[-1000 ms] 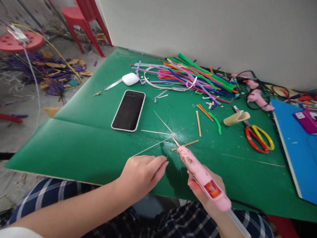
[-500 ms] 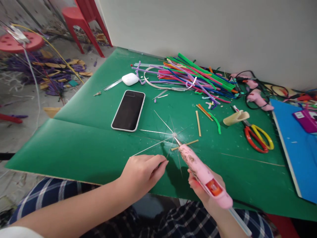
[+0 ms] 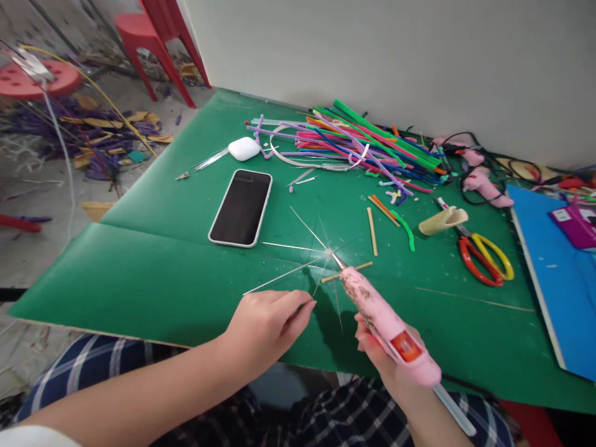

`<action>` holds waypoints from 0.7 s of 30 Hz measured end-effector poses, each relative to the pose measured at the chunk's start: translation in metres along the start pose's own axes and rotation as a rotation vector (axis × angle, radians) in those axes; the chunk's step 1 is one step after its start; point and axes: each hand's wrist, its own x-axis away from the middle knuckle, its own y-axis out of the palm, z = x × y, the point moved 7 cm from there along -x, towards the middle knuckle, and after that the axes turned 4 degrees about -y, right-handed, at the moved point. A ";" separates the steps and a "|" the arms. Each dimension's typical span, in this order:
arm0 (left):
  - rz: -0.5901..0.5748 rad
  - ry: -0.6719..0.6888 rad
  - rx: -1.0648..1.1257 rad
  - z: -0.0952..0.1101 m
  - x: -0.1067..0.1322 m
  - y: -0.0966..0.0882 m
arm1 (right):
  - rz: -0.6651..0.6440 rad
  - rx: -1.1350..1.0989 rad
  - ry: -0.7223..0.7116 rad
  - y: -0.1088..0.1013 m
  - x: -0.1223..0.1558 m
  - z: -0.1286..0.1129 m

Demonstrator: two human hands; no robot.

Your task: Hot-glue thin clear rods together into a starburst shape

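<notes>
Thin wires spread like spokes from a small whitish hub, forming a wire starburst (image 3: pixel 309 249) over the green table. My left hand (image 3: pixel 272 326) pinches one of its wires between thumb and fingertips, near the wire's lower end. In my right hand (image 3: pixel 388 354) is a pink hot glue gun (image 3: pixel 372 304), with a clear glue stick (image 3: pixel 456 411) sticking out of its back. The gun's metal nozzle points up and left, its tip at the hub. Scorch marks darken the gun's front. Beneath the nozzle, a short tan stick (image 3: pixel 358 269) lies on the table.
A phone (image 3: pixel 241 208) and a white case (image 3: pixel 244 149) lie at left. Behind is a pile of colourful pipe cleaners (image 3: pixel 358 143). To the right are red-and-yellow-handled scissors (image 3: pixel 484 257), a cream tube piece (image 3: pixel 442 220), another pink glue gun (image 3: pixel 487 186) and a blue board (image 3: pixel 554 279).
The glue gun in my right hand has shifted slightly to the right, its tip staying at the hub. My left hand keeps its pinch on the wire.
</notes>
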 end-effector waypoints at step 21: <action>0.023 0.005 0.011 0.001 -0.002 -0.002 | 0.018 -0.015 -0.016 -0.001 0.002 0.005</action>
